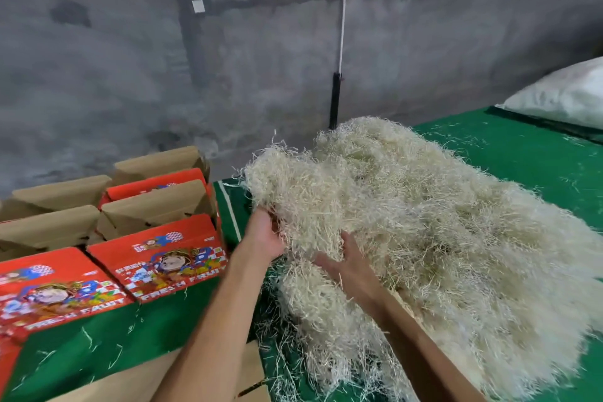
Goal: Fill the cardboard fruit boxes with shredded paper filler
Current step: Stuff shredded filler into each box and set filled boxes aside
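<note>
The shredded paper filler (424,222) lies in one big pale heap on the green tabletop (538,153), and everything else is best placed from that heap. At its near left edge, the left hand (266,233) digs in with fingers buried among the strands, seemingly clutching a tuft, though the fingertips are hidden. Just right of it, on the heap's near face, the right hand (347,263) lies with fingers spread and relaxed, pressing the paper rather than gripping it.

The filler looks very light, springy and loosely tangled; it should compress easily but shed strands, so a deep two-handed scoop under a clump seems wiser than a pinch at the surface.

Left of the heap stand the cardboard fruit boxes (163,258), red-printed with a cartoon figure and the words "FRESH FRUIT"; smaller characters above are too blurred to read. Far beyond the heap to the right rests a white sack (567,95).
</note>
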Motion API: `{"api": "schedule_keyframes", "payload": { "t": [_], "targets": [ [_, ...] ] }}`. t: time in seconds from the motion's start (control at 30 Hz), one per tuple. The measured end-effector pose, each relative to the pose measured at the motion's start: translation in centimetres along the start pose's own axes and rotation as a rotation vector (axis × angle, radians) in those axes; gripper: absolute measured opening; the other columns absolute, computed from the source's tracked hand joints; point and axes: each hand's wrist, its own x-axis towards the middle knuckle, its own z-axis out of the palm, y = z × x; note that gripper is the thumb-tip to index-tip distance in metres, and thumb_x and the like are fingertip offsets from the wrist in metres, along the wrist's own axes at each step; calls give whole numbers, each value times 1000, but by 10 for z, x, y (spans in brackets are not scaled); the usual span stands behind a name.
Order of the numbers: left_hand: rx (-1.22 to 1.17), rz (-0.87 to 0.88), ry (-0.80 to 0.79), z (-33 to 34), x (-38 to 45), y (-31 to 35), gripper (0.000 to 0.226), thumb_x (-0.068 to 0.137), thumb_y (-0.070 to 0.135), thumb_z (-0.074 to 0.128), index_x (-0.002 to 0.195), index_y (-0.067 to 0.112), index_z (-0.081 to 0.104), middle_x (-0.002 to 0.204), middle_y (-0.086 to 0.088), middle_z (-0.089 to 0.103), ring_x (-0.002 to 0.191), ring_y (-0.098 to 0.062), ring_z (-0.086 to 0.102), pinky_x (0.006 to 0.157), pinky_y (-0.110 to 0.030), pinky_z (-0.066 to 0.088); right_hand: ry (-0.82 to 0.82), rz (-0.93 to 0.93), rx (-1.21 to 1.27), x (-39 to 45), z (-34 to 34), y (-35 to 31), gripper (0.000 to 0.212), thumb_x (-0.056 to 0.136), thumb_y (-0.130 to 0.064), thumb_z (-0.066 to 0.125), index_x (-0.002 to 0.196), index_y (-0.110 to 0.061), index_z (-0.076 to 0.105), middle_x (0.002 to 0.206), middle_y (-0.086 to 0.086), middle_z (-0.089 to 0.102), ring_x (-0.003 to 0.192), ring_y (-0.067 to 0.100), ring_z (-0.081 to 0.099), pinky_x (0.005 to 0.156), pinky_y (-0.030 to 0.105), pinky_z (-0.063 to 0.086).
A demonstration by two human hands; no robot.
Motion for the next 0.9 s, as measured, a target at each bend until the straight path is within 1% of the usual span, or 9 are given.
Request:
{"api": "schedule_keyframes", "payload": {
  "t": [0.1, 0.17, 0.2, 0.27, 0.4, 0.57, 0.7, 0.83, 0.9],
  "targets": [
    [-11, -16, -191, -4, -1, -16, 35, 103, 25, 44, 118, 7, 70, 130, -27, 58, 105, -36, 68, 79, -48, 59, 85, 27, 100, 1, -6, 11, 84, 86, -38, 72, 151, -10, 28, 153, 15, 39, 109, 8, 65, 91, 29, 55],
    [168, -11, -194, -1, -4, -30, 48, 99, 39, 48, 141, 15, 52, 148, -27, 38, 129, -43, 48, 109, -53, 34, 136, 18, 185, -1, -15, 17, 75, 83, -42, 70, 143, -8, 39, 151, 17, 44, 119, 17, 60, 98, 32, 51],
    [381, 19, -168, 2, -5, -39, 57, 96, 51, 49, 148, 26, 41, 157, -15, 30, 139, -36, 38, 105, -39, 25, 155, 27, 235, -3, -20, 19, 84, 81, -50, 70, 147, -8, 38, 150, 13, 45, 119, 14, 58, 98, 28, 48],
    [634, 37, -114, 5, -10, -57, 80, 84, 76, 51, 150, 35, 31, 156, 3, 29, 141, -27, 33, 112, -50, 25, 157, 50, 316, -5, -28, 19, 93, 80, -70, 62, 151, -15, 37, 149, 1, 49, 123, 7, 53, 109, 34, 38],
    [645, -200, -245, -7, -9, -99, 40, 101, 19, 50, 140, 9, 46, 121, -12, 59, 103, -27, 63, 104, -39, 47, 72, 124, 327, -8, -29, 25, 63, 94, -67, 44, 150, -43, 31, 160, -16, 23, 140, 9, 27, 118, 50, 16],
    [729, -287, -125, -9, -22, -130, 43, 103, 9, 41, 145, 9, 33, 102, -15, 51, 91, -29, 57, 96, -41, 50, 111, 164, 458, -15, -14, 50, 66, 89, -75, 40, 139, -33, 53, 125, -26, 62, 114, -8, 57, 109, 42, 27],
    [841, -75, -151, -38, -14, -116, 56, 100, 2, 42, 152, 8, 21, 152, -16, 32, 136, -31, 36, 112, -41, 30, 255, 270, 602, -13, -8, 64, 69, 91, -71, 45, 120, -11, 65, 110, 22, 66, 103, 27, 65, 89, 39, 48],
    [1009, -126, -308, -53, -13, -85, 65, 101, 0, 39, 157, 20, 12, 163, -7, 10, 149, -29, 15, 120, -44, 15, -167, 306, 544, -14, -2, 67, 71, 84, -80, 49, 137, -32, 50, 89, 1, 61, 75, 13, 57, 79, 35, 50],
    [987, -174, -325, -50, -17, -77, 70, 97, -7, 41, 156, 23, 17, 163, -10, 16, 147, -33, 21, 117, -51, 22, -214, 316, 621, -5, -2, 64, 72, 87, -70, 58, 149, -39, 37, 127, 2, 59, 116, 18, 56, 105, 46, 46]
  ]
}}
